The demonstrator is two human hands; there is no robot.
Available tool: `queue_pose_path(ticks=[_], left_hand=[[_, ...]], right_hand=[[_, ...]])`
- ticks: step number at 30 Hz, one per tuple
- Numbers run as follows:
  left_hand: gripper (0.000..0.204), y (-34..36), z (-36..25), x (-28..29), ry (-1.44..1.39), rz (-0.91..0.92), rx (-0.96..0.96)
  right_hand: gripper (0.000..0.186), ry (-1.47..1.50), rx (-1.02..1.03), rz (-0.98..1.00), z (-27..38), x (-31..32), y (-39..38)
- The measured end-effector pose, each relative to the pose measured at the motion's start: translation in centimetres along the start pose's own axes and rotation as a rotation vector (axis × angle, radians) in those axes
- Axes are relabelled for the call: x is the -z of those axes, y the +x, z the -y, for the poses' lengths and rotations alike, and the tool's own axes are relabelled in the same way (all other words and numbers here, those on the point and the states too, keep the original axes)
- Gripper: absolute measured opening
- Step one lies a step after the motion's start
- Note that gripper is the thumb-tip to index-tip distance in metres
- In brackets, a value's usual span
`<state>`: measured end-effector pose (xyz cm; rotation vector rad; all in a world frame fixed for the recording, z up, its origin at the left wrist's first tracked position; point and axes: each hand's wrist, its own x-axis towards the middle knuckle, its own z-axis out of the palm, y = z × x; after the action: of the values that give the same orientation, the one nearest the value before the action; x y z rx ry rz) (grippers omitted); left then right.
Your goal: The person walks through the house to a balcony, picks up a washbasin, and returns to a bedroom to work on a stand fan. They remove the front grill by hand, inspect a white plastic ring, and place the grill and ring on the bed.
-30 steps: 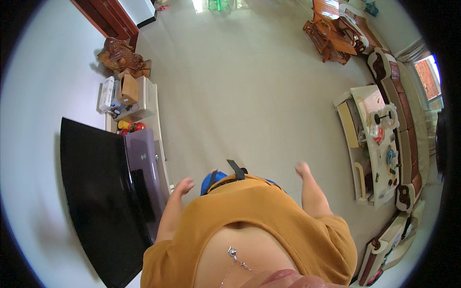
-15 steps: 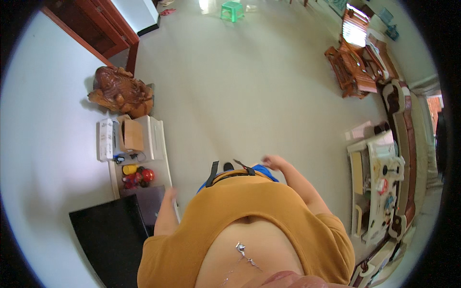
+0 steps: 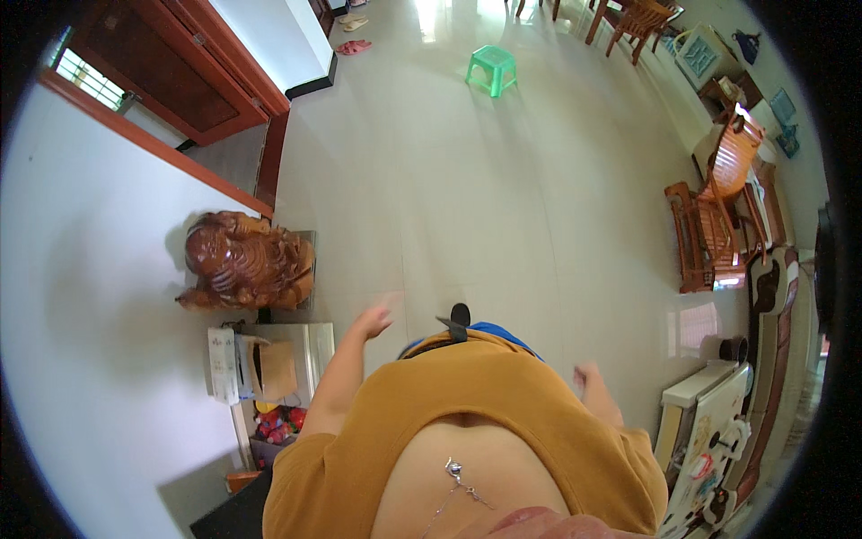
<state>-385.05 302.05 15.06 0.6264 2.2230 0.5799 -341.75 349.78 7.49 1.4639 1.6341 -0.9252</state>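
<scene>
Left hand [image 3: 373, 319] empty, near brown box [image 3: 277, 368].

One view only, worn on the head and looking steeply down the person's own front to the pale tiled floor [image 3: 503, 207]. The left hand [image 3: 373, 319] and right hand [image 3: 588, 373] sit close below, at mid-frame. Past the hands lies a green stool [image 3: 492, 69], far off; edges bend near the rim.

Two empty hands [image 3: 373, 320], one carved wooden figure [image 3: 244, 262], one green stool [image 3: 492, 69], one wooden armchair [image 3: 716, 205].
</scene>
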Motion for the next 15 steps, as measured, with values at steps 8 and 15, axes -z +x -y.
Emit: queue_pose_path(ticks=[8, 15], left_hand=[[0.034, 1.3, 15.1, 8.7, -0.609, -0.174, 0.967], [0.038, 26.1, 14.4, 24.1, -0.29, 0.218, 0.809]], right_hand=[[0.031, -0.067, 1.016, -0.36, 60.6, 15.0, -4.8], [0.029, -0.153, 1.15, -0.093, 79.0, 17.5, -4.8]])
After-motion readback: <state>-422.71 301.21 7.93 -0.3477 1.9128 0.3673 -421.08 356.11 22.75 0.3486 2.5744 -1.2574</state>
